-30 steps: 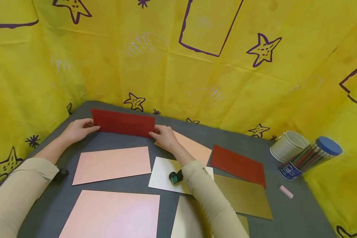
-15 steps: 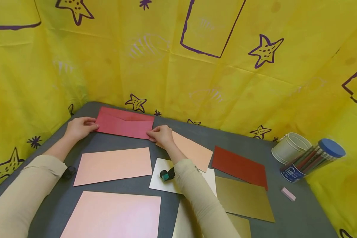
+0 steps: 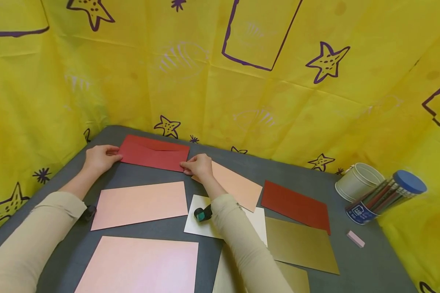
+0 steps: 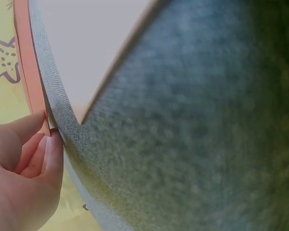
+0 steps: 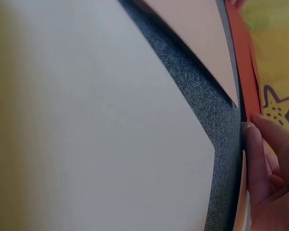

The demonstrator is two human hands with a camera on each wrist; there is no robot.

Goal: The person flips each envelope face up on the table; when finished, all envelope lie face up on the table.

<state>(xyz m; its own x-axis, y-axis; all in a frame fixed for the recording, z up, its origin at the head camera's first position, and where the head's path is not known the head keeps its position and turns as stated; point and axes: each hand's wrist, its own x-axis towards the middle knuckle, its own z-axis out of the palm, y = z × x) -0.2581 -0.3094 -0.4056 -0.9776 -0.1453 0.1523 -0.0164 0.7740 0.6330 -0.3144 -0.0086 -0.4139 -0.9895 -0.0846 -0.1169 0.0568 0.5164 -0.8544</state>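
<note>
Yellow cloth [image 3: 205, 93] printed with dark starfish hangs behind the dark grey table [image 3: 139, 175] and round its sides. From my end I watch a red envelope [image 3: 150, 157] at the far left of the table, its long side running across, with a notched seam showing on the face turned towards me. My left hand [image 3: 101, 158] pinches its left end between thumb and fingers; my right hand [image 3: 199, 166] pinches the right end, near its near corner. Gripping opposite ends probably keeps the paper level and the face uncovered. I cannot tell whether its far edge touches the table.

Just nearer lies a pale pink sheet [image 3: 141, 205], roughly in line with the envelope, which looks like deliberate row-making. Beside my right hand a peach sheet [image 3: 238, 185] lies at a slant, partly over a white sheet [image 3: 194, 226]. Farther right, a dark red sheet [image 3: 295, 205] overlaps a gold one [image 3: 300, 246]. At the right edge the pencil tub [image 3: 364, 211], pail [image 3: 359, 182] and eraser [image 3: 355, 239] stand apart, perhaps to leave the paper room.
</note>
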